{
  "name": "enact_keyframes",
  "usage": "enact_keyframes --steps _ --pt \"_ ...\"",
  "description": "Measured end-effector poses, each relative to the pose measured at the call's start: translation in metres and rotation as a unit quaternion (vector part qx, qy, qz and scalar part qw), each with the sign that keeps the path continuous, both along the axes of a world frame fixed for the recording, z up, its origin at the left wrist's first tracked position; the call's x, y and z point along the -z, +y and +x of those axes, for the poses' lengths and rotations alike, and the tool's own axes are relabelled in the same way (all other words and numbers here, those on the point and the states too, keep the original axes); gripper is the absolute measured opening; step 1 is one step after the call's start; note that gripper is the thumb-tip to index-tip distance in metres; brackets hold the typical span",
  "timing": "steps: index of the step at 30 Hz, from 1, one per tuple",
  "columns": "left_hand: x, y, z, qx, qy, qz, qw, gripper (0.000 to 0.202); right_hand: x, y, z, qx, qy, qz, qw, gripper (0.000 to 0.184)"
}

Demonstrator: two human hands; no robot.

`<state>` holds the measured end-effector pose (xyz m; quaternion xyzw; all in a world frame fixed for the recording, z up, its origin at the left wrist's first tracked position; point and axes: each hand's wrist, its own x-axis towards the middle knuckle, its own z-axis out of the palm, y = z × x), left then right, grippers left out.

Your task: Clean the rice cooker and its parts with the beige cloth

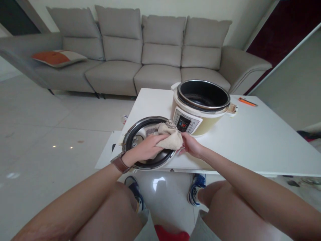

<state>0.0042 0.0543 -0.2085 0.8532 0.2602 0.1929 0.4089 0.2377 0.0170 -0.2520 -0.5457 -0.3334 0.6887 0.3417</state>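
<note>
The lid lies inner side up at the worktop's near left edge. The left hand is curled over a cloth, pressing it into the lid. The right hand is at the lid's right rim, its fingers hidden, so I cannot tell its grip. The open cooker stands just behind.

Grey sofa, orange cushion, orange cutter

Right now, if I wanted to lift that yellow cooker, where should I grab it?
Probably by the two small side handles jutting out under the rim of the cooker, one hand from each side. Its body is round, wide and smooth, so it gives little else to hold.
</note>
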Motion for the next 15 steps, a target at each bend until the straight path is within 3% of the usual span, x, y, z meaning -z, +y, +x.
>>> enact_keyframes --steps 5,15 --pt "-0.006 -0.001 -0.005 0.034 0.024 -0.013 0.999 0.035 -0.001 -0.001 -0.002 -0.001 -0.010 -0.004 1.000 0.050" --pt "-0.004 -0.003 -0.018 0.095 0.033 -0.004 0.995 0.041 -0.002 -0.002 -0.006 0.026 -0.075 0.015 0.997 0.043"
